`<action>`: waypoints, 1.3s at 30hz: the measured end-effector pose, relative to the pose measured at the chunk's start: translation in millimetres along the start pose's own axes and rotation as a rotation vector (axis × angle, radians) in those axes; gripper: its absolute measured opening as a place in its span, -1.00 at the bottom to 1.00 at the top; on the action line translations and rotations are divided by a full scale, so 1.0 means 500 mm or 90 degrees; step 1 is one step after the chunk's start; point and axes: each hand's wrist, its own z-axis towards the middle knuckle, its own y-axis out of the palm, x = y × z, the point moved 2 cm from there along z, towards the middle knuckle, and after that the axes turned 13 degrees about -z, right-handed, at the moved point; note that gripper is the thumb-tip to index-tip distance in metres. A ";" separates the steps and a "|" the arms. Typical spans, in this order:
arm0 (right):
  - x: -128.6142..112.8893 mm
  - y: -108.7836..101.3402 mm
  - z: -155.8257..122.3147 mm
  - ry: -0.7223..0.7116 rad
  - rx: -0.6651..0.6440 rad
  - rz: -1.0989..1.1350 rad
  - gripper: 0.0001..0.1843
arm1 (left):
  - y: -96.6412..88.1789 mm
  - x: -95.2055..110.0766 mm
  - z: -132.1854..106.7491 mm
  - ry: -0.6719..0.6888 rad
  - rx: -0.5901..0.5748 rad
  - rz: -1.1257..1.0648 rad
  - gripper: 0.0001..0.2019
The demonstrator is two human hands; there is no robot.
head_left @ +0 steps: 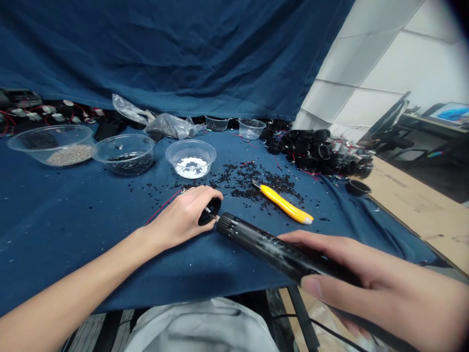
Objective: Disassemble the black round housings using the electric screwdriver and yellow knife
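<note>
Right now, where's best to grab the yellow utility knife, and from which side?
Take the yellow handle at mid-length, from above on the right side. It lies flat on the blue cloth, and its metal tip points away up-left among black pellets. The rounded tail end sits nearest the right hand.
</note>
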 end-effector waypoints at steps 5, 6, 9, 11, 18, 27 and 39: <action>0.028 0.005 0.001 0.009 -0.016 0.026 -0.22 | -0.014 -0.012 0.005 -0.049 0.047 -0.029 -0.73; 0.040 0.006 0.001 0.020 -0.009 0.029 -0.22 | -0.024 -0.021 0.006 -0.067 0.073 -0.026 -0.71; 0.076 0.010 0.008 0.061 -0.020 -0.001 -0.17 | -0.059 -0.053 0.004 -0.139 0.150 0.001 -0.63; 0.086 0.012 0.020 0.061 -0.030 -0.006 -0.15 | -0.080 -0.070 0.001 -0.178 0.182 0.015 -0.57; 0.044 0.009 0.059 0.037 -0.108 0.066 -0.15 | -0.084 -0.068 0.002 -0.191 0.157 -0.002 -0.54; -0.004 0.014 0.078 -0.008 -0.141 0.091 -0.27 | -0.069 -0.056 0.003 -0.160 0.114 -0.059 -0.56; 0.020 0.013 0.070 0.018 -0.115 0.075 -0.20 | -0.064 -0.052 0.006 -0.168 0.081 -0.170 -0.56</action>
